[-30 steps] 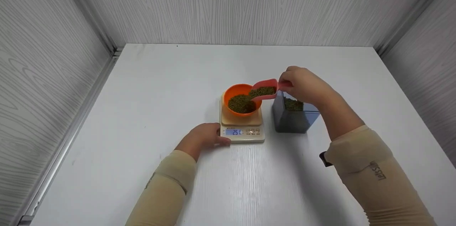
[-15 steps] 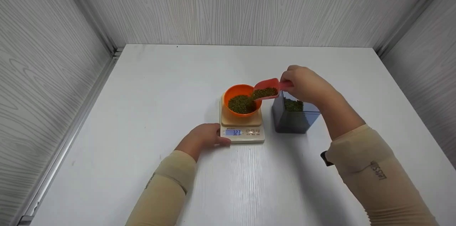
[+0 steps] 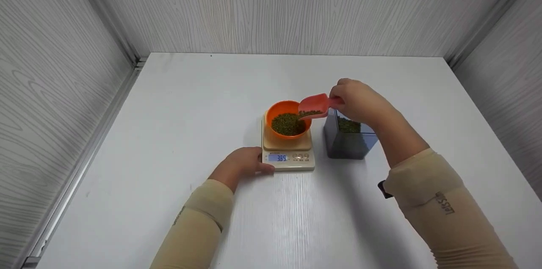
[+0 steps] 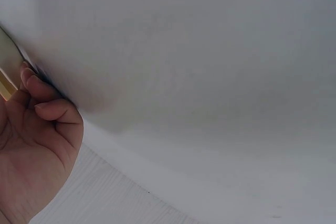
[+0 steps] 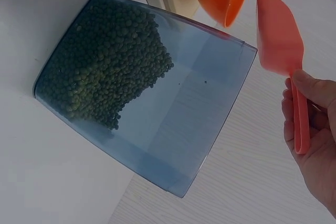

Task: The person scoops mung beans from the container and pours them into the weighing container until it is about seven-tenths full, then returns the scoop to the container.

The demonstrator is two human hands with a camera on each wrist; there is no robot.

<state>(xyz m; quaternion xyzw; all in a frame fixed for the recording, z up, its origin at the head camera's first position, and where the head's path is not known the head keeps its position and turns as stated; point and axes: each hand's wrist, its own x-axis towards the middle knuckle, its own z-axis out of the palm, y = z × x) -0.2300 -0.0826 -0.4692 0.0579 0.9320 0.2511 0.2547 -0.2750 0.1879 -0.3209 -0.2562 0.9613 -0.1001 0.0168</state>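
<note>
In the head view, an orange bowl (image 3: 288, 107) partly filled with small green beans (image 3: 287, 125) sits on a cream kitchen scale (image 3: 292, 166) with a lit display. My left hand (image 3: 241, 162) holds the scale at its front left corner; the left wrist view shows that hand's fingers (image 4: 50, 103) curled at the scale's edge. With my right hand (image 3: 360, 101) I grip a pink scoop (image 3: 314, 102) by its handle, its lip tilted over the bowl's right rim. A small heap of beans lies at the scoop's lower side. The right wrist view shows the scoop's underside (image 5: 278, 38).
Just right of the scale stands a clear bluish plastic container (image 3: 345, 146), below my right hand, holding more green beans (image 5: 105, 59). All of it rests on a white table (image 3: 203, 103), with pale wood-grain panels (image 3: 271, 10) at the back and sides.
Beans have slid from the scoop into the bowl, so the scoop holds far fewer. The scale's reading has risen. My right hand has shifted slightly; the left hand has stayed put.
</note>
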